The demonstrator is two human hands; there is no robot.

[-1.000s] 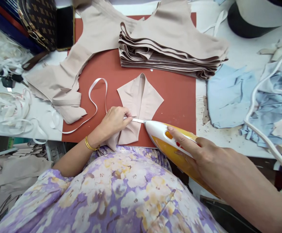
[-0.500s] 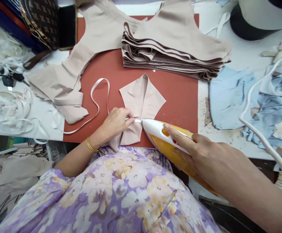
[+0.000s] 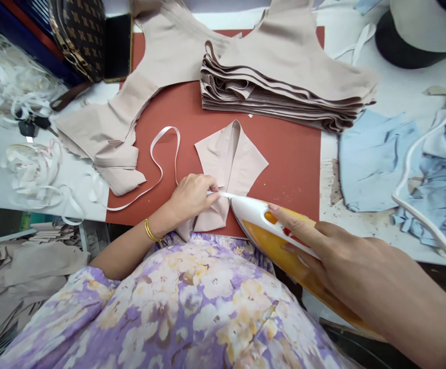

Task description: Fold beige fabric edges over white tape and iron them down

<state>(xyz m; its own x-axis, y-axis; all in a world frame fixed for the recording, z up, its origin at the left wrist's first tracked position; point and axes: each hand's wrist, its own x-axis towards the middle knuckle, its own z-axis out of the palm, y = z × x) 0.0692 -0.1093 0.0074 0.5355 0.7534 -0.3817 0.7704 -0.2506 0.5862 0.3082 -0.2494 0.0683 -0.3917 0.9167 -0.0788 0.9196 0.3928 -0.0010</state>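
Between thumb and fingers, my left hand [image 3: 196,197] pinches a narrow white tape [image 3: 161,163] over a folded beige fabric piece [image 3: 232,156]. The tape's loose length curls away to the left across the red-brown board [image 3: 284,159]. My right hand [image 3: 323,246] is wrapped round the handle of a yellow and white iron [image 3: 259,218]. The iron's tip touches or nearly touches the tape end, just right of my left fingertips. Its soleplate is hidden from view. The lower part of the beige piece hangs toward my lap, partly behind my left hand.
A thick stack of beige fabric pieces [image 3: 284,66] lies at the back, with more beige fabric [image 3: 115,133] to its left. Tangled white tape [image 3: 34,169], a phone [image 3: 118,48] and a patterned bag [image 3: 80,38] sit left. Blue fabric [image 3: 377,159] and the white cord [image 3: 411,164] are right.
The whole view has shifted slightly to the right. The iron's tip stays close to my left fingertips, and less of the white tape shows between them.
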